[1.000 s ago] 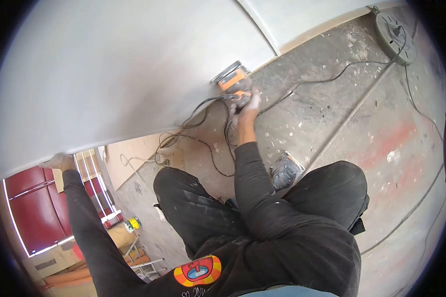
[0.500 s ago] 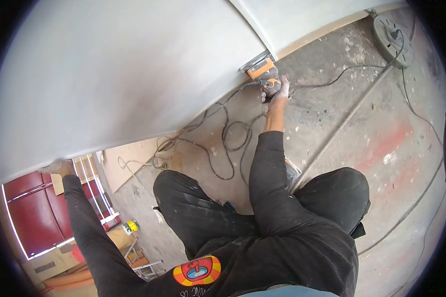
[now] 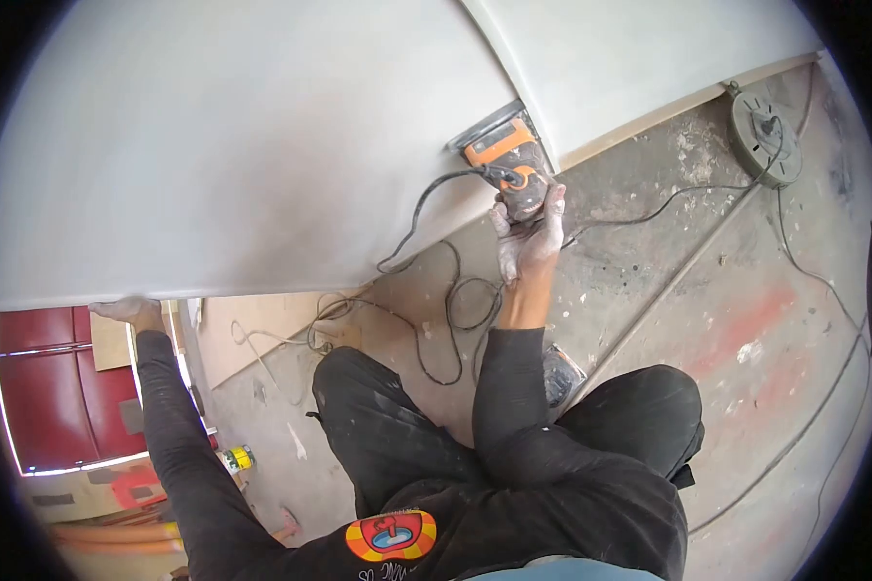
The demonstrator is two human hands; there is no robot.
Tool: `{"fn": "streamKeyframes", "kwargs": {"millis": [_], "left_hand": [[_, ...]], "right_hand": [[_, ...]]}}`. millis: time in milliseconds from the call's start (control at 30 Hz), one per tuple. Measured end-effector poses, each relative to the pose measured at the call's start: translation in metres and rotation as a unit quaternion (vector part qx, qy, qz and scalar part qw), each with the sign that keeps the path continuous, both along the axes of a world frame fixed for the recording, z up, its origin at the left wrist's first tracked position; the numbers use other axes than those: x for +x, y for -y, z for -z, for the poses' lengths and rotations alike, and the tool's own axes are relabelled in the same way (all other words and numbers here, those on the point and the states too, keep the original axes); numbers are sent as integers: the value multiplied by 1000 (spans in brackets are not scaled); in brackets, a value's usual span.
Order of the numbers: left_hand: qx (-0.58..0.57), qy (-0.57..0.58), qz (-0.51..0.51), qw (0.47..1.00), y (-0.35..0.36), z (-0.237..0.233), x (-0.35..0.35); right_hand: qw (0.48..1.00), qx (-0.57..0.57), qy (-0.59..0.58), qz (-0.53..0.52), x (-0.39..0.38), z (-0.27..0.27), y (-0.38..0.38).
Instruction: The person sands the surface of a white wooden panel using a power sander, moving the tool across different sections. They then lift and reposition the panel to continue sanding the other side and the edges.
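An orange and black power sander has its flat pad against the large pale panel, close to a seam with a second panel. My right hand, dusty white, cups the sander's lower end with its fingers around it. A black cord loops down from the tool. At the far left, my left hand rests against the lower edge of the panel, its fingers stretched along that edge.
A cable reel stands on the stained concrete floor at the upper right. Coiled cords lie below the panel. Behind my left arm are a red door and a yellow can.
The sander has moved up along the panel, away from its lower edge, with my right hand under it. My view has shifted a little. My left hand stays on the panel's edge.
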State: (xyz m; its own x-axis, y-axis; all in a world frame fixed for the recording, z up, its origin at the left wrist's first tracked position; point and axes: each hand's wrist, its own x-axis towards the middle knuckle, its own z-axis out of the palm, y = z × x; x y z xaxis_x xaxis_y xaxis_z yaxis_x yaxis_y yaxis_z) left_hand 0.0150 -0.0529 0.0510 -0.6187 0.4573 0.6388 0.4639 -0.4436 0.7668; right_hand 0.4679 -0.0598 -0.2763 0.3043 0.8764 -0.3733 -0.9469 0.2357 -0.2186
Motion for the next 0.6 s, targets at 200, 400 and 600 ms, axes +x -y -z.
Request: {"fn": "streamKeyframes", "kwargs": {"millis": [200, 400, 600], "left_hand": [[18, 29, 3, 999, -2, 3, 9], [37, 58, 10, 998, 4, 2, 12], [38, 126, 81, 988, 6, 3, 19]], "right_hand": [[996, 83, 20, 1, 1, -99, 0], [980, 195, 28, -16, 4, -191, 5], [968, 249, 38, 1, 5, -267, -8]]}}
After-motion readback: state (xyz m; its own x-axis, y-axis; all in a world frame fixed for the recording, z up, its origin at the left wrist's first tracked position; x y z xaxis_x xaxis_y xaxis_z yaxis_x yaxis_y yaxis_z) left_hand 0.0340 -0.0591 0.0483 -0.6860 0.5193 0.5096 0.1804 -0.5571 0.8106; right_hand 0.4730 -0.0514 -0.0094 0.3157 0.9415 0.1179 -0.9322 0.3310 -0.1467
